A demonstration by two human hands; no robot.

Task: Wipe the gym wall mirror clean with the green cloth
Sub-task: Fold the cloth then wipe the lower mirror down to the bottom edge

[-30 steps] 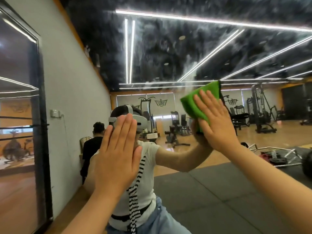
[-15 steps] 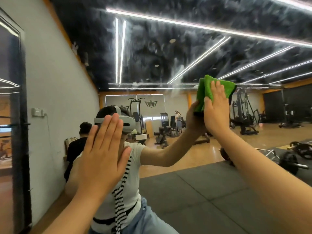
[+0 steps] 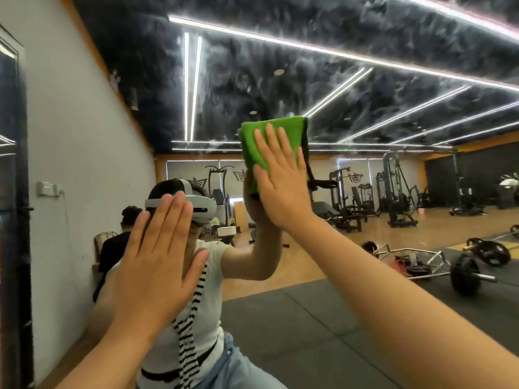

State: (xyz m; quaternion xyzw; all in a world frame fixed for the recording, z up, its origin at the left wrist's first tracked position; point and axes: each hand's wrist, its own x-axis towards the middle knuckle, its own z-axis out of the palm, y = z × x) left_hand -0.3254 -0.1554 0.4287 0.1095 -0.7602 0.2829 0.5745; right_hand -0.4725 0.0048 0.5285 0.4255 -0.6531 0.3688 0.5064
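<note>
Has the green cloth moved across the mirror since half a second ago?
Yes. Against the left hand, planted flat on the mirror, the green cloth under the right hand has slid left, closer to it, at roughly the same height.

bright green cloth (image 3: 259,147), black-and-white striped strap (image 3: 186,343), white shirt (image 3: 207,313).

The right hand (image 3: 280,181) presses a folded green cloth (image 3: 271,144) flat against the wall mirror (image 3: 365,192). The left hand (image 3: 157,262) rests open-palmed on the glass, lower left.
</note>
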